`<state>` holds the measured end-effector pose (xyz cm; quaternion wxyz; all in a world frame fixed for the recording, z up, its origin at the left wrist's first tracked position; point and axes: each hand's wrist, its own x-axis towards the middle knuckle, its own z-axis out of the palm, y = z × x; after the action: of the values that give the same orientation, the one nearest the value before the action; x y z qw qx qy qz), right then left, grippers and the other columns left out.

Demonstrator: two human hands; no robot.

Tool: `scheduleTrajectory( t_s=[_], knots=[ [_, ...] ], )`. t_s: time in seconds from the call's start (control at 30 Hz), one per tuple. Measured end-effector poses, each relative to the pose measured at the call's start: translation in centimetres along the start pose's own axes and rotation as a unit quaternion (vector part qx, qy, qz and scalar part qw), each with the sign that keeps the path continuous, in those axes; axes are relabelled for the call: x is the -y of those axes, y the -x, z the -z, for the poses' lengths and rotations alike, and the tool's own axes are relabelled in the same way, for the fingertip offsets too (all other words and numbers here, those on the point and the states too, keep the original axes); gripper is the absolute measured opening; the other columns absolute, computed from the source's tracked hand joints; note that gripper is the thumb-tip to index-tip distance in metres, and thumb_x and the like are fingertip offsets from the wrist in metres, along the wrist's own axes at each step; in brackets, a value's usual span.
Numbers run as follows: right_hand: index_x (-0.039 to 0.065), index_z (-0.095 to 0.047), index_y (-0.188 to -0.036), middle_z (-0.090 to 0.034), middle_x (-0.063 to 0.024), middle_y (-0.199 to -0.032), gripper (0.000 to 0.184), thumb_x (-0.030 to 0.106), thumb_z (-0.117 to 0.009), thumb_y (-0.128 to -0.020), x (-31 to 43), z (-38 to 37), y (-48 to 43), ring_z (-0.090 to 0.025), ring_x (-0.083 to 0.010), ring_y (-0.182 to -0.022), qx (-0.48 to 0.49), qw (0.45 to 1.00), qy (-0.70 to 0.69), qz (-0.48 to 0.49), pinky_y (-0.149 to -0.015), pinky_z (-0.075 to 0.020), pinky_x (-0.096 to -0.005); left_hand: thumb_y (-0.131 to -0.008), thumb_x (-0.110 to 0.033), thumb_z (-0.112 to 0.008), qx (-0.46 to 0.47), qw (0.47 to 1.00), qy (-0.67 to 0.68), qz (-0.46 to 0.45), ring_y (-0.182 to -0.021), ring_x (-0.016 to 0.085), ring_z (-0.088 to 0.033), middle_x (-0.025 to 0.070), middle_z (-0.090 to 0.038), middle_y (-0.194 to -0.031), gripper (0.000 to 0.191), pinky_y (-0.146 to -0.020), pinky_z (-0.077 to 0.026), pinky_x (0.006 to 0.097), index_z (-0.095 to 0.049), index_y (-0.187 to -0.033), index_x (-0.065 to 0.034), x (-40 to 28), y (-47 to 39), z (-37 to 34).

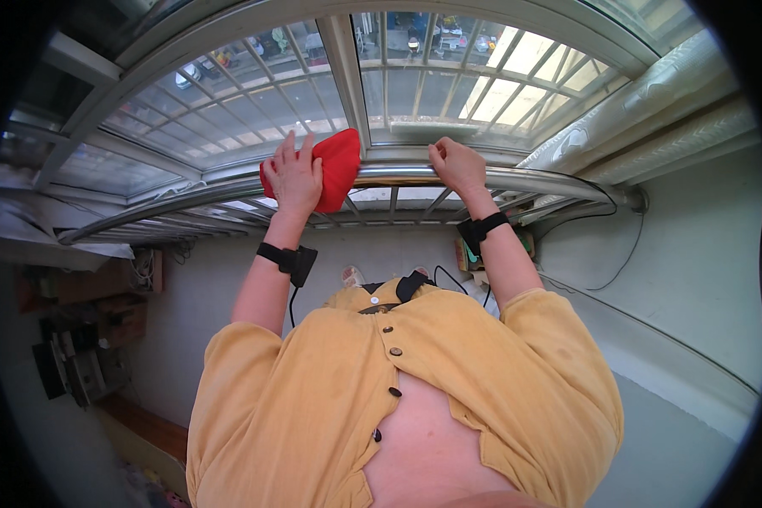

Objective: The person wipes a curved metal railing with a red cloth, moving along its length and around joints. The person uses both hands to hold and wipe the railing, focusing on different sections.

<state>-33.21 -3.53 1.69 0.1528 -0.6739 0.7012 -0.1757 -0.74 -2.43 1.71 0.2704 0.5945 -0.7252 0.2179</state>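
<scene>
A red cloth (338, 170) lies over the curved metal handrail (394, 171) in front of the window. My left hand (296, 174) presses on the cloth from above, its fingers spread and the thumb along its right part. To the right, my right hand (459, 166) is curled into a loose fist at the same rail. No object shows in it, and whether it touches the rail is hard to tell. Black straps with small boxes sit on both wrists.
Window panes (413, 95) with outer bars stand beyond the rail, above a street. Light curtains (641, 120) hang at the right. A black cable (578, 218) runs along the rail's right end. Boxes (120, 317) and shelving stand at the left, and a small box (463, 255) is on the floor.
</scene>
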Motion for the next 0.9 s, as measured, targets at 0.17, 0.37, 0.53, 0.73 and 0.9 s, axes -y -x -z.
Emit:
scheduleTrajectory(
  t_s=[0.17, 0.37, 0.53, 0.73, 0.9],
  knots=[
    [0.015, -0.071, -0.092, -0.074, -0.0074, -0.085, 0.037, 0.047, -0.053, -0.098, 0.0, -0.3, 0.0, -0.071, -0.0317, -0.082, -0.002, 1.0, 0.006, 0.001, -0.069, -0.0544, -0.0442, -0.094, -0.023, -0.06, 0.118, 0.971, 0.206, 0.036, -0.102, 0.026, -0.066, 0.0038, -0.073, -0.1, 0.017, -0.099, -0.04, 0.0452, -0.072, -0.104, -0.0173, -1.7, 0.3, -0.9],
    [0.015, -0.071, -0.091, -0.074, -0.0084, -0.084, 0.038, 0.047, -0.052, -0.099, 0.3, -0.4, 0.0, -0.071, -0.033, -0.082, -0.017, 0.999, 0.031, 0.0, -0.069, -0.0542, -0.0456, -0.096, -0.039, -0.055, 0.177, 0.97, 0.155, 0.056, -0.103, 0.027, -0.065, 0.005, -0.074, -0.103, 0.031, -0.103, -0.037, 0.0495, -0.073, -0.109, -0.0166, -8.3, -0.9, -1.4],
    [0.015, -0.073, -0.092, -0.074, -0.0102, -0.084, 0.04, 0.049, -0.052, -0.097, 0.5, -0.1, 0.2, -0.071, -0.0339, -0.084, 0.003, 1.0, 0.014, 0.001, -0.072, -0.0549, -0.0468, -0.093, -0.054, -0.056, 0.241, 0.947, 0.21, 0.027, -0.111, 0.028, -0.065, 0.0069, -0.074, -0.107, 0.047, -0.107, -0.034, 0.0493, -0.074, -0.113, -0.0159, -9.9, -2.0, -1.1],
    [0.017, -0.074, -0.097, -0.075, -0.0066, -0.088, 0.039, 0.051, -0.056, -0.096, 0.2, 0.3, 0.4, -0.072, -0.0316, -0.085, 0.016, 1.0, -0.013, 0.015, -0.073, -0.0551, -0.0432, -0.094, -0.046, -0.064, 0.277, 0.891, 0.353, 0.07, -0.099, 0.027, -0.07, 0.0099, -0.074, -0.107, 0.04, -0.091, -0.049, 0.0433, -0.073, -0.115, -0.0132, -8.4, -2.8, -0.9],
    [0.011, -0.071, -0.114, -0.075, -0.0053, -0.099, 0.038, 0.043, -0.066, -0.095, 1.3, 1.8, 1.5, -0.072, -0.0229, -0.093, 0.007, 0.96, -0.28, 0.022, -0.081, -0.0559, -0.0375, -0.101, -0.034, -0.063, 0.266, 0.448, 0.764, 0.382, -0.103, 0.026, -0.07, 0.0091, -0.072, -0.117, 0.043, -0.092, -0.056, 0.0394, -0.063, -0.13, -0.0034, -6.5, -4.8, 0.6]
  ],
)
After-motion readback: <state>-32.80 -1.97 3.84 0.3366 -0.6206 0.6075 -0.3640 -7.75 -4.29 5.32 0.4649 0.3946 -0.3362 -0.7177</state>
